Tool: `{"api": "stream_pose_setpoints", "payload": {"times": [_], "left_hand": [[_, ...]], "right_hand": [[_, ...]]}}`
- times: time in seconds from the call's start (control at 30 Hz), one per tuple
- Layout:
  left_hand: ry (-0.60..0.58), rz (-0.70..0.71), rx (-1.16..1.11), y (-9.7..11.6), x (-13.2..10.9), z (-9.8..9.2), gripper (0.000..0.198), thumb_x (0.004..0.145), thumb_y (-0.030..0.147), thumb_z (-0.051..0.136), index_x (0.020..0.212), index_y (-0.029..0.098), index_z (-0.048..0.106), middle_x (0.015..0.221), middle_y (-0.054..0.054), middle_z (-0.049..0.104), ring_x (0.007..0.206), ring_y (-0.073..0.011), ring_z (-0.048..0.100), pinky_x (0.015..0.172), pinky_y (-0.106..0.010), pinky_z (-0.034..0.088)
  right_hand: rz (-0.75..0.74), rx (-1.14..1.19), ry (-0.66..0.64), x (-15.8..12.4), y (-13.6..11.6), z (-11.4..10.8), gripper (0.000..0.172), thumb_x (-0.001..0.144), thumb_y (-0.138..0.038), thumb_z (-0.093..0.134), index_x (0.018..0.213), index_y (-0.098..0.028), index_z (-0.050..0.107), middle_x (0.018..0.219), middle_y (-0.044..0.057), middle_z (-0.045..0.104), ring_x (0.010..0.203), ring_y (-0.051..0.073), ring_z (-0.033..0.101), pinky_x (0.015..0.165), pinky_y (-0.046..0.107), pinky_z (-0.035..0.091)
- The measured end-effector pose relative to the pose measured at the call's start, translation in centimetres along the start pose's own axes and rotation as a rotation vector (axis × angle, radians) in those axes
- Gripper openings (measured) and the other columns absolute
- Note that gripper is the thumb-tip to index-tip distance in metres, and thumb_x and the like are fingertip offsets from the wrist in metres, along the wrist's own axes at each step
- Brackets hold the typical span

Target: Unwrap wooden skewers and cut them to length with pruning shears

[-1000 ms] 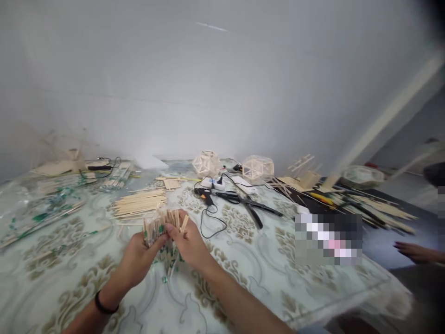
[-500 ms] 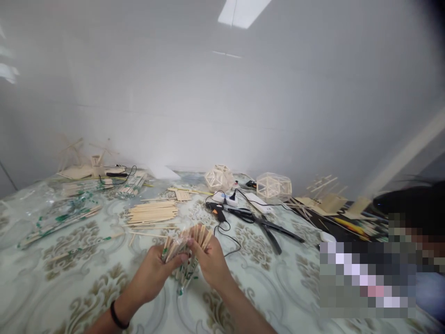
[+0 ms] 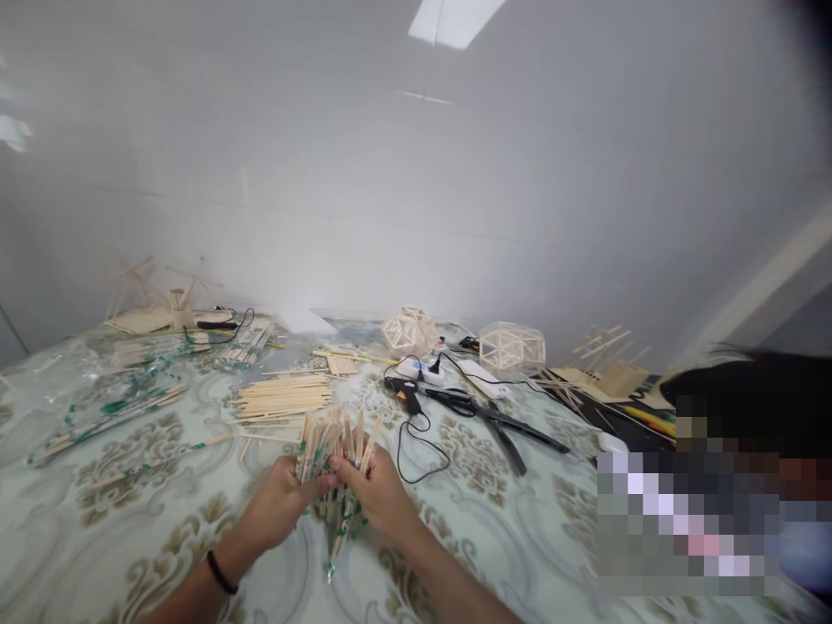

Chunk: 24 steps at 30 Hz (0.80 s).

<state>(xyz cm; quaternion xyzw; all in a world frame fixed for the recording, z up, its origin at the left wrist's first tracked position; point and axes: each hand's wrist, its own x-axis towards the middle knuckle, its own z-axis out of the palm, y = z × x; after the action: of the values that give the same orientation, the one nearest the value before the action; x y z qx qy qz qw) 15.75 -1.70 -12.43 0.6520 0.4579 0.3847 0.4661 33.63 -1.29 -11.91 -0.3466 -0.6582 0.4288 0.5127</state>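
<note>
Patterned tablecloth (image 3: 533,542) is spreading around my wrists, a stick pile (image 3: 284,394) lying just beyond, a glue gun (image 3: 404,394) farther right. My left hand (image 3: 278,504) and right hand (image 3: 385,496) are angling inward, pinching a stick bundle (image 3: 320,439) between them; its pale tips (image 3: 360,431) are fanning upward above green-marked wrapping (image 3: 343,527).
</note>
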Motion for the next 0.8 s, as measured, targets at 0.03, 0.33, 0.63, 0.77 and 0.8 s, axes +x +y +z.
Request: {"api": "stream_pose_setpoints", "payload": {"times": [0.03,0.33,0.63,0.77,0.8], "left_hand": [[-0.013,0.010,0.000,0.1,0.0,-0.1,0.041,0.084,0.055,0.072,0.090,0.015,0.080,0.088,-0.004,0.079,0.082,-0.0238,0.068,0.078,-0.028,0.052],[0.072,0.027,0.036,2.1,-0.7,1.4,0.045,0.087,0.059,0.064,0.082,0.015,0.073,0.076,-0.004,0.073,0.074,-0.0238,0.064,0.072,-0.030,0.053],[-0.043,0.032,-0.005,0.7,-0.3,0.4,0.037,0.087,0.051,0.070,0.085,0.015,0.076,0.086,-0.004,0.077,0.084,-0.0252,0.067,0.081,-0.031,0.053],[-0.104,0.045,-0.028,1.0,-0.4,0.7,0.043,0.087,0.057,0.069,0.088,0.015,0.077,0.091,-0.005,0.079,0.089,-0.0274,0.069,0.085,-0.033,0.054],[-0.122,0.058,-0.032,1.0,-0.4,0.9,0.046,0.089,0.059,0.067,0.091,0.015,0.077,0.095,-0.006,0.080,0.092,-0.0285,0.069,0.088,-0.034,0.054]], "right_hand": [[0.002,0.015,-0.004,0.0,-0.1,0.1,0.027,0.094,-0.043,0.065,0.105,-0.020,0.074,0.102,0.006,0.075,0.102,0.026,0.068,0.096,0.036,0.050],[0.059,0.110,0.077,-0.1,-1.0,0.0,0.041,0.092,-0.056,0.067,0.106,-0.018,0.074,0.099,0.007,0.076,0.102,0.027,0.070,0.095,0.037,0.053],[0.011,-0.013,0.098,-0.7,-1.1,0.0,0.035,0.098,-0.051,0.061,0.101,-0.019,0.073,0.097,0.007,0.075,0.093,0.025,0.070,0.090,0.036,0.055],[-0.006,0.027,0.143,-0.7,-1.5,-0.5,0.037,0.097,-0.051,0.061,0.107,-0.018,0.074,0.097,0.007,0.076,0.094,0.025,0.071,0.090,0.036,0.055],[-0.023,0.014,0.144,-0.7,-1.6,-0.5,0.035,0.097,-0.049,0.062,0.108,-0.018,0.074,0.099,0.007,0.077,0.096,0.025,0.071,0.091,0.036,0.055]]}}
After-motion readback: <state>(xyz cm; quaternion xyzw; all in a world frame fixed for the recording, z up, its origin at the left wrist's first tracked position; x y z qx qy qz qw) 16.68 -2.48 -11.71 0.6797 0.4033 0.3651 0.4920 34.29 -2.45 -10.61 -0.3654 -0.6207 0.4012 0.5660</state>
